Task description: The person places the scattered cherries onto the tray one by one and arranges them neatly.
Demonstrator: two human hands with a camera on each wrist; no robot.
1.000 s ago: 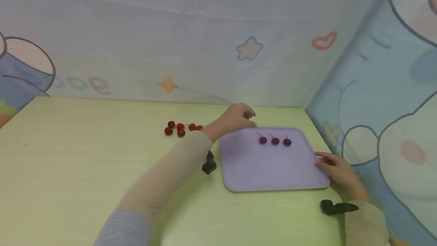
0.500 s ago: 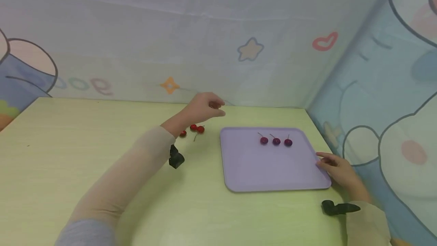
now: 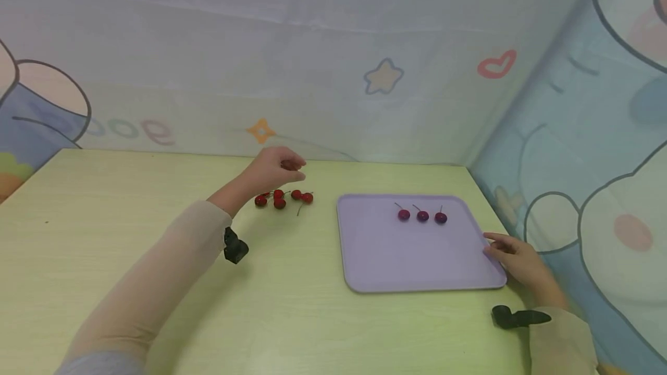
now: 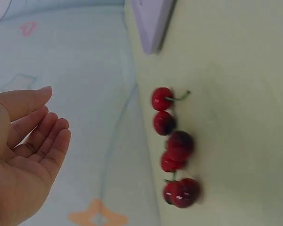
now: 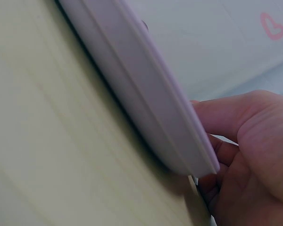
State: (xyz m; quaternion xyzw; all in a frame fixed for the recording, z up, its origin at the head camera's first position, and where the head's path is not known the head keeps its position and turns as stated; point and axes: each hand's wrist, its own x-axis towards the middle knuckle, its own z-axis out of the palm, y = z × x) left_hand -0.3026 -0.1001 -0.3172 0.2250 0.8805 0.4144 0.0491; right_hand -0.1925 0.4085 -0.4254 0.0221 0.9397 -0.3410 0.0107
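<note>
Red cherries cluster on the table, left of a lilac tray bearing three darker cherries. Near the cluster, the left hand hovers, fingers parted, empty; the right hand grips the tray's edge. I'd judge this a reach needing a gentle pinch. Backdrop lettering looks faint, unreadable.

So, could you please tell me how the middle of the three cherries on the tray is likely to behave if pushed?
The middle cherry would probably roll, since its body is round and the tray under it looks smooth. Its thin stem may make it swerve rather than run straight. Its shiny skin suggests it could be slippery.
</note>
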